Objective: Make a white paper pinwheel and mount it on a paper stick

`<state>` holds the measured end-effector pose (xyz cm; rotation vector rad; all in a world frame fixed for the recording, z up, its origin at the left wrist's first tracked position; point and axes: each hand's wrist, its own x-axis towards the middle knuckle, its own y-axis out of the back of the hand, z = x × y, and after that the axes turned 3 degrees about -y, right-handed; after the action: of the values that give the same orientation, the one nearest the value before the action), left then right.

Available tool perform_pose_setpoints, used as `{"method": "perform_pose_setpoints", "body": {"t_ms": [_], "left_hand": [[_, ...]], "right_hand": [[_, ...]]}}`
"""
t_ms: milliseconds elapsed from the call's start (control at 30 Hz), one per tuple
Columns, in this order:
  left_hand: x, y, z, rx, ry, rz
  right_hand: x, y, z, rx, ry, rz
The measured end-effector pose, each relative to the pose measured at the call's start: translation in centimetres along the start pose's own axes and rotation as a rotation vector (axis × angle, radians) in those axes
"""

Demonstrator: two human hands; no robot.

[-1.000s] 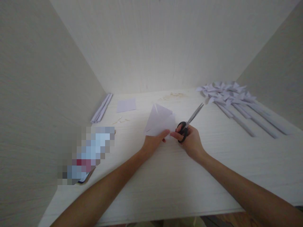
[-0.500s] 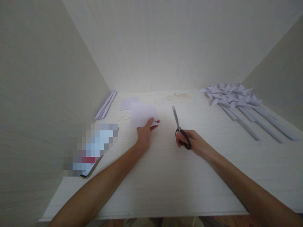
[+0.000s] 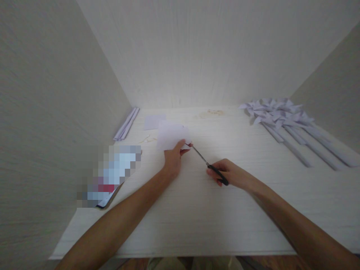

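My left hand pinches the near corner of a folded white paper piece and holds it just above the white table. My right hand grips black-handled scissors by the handles. Their blades point left and away, and the tips reach the paper's edge right by my left thumb.
Several white paper pinwheels on rolled paper sticks lie at the back right. Folded paper strips rest along the left wall, with a small paper square beside them. A blurred flat object lies at the left. Walls enclose three sides.
My left hand carried the paper leftward and turned it. The scissors swung from pointing right and away, through upright, to pointing left at the paper's edge.
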<state>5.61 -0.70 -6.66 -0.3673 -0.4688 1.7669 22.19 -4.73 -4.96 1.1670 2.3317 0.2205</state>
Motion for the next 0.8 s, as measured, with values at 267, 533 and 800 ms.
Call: {"method": "perform_pose_setpoints", "body": {"t_ms": [267,533,800], "left_hand": [[0.02,0.02,-0.12,0.052,0.01,0.009],[0.14,0.16,-0.24,0.069,0.002,0.005],[0.16,0.17,-0.28,0.063,0.003,0.003]], "right_hand": [[-0.05,-0.08,-0.2,0.044,0.024,0.003],[-0.07,-0.03,-0.3,0.053,0.001,-0.003],[-0.09,-0.03,-0.34,0.0,-0.008,0.002]]}}
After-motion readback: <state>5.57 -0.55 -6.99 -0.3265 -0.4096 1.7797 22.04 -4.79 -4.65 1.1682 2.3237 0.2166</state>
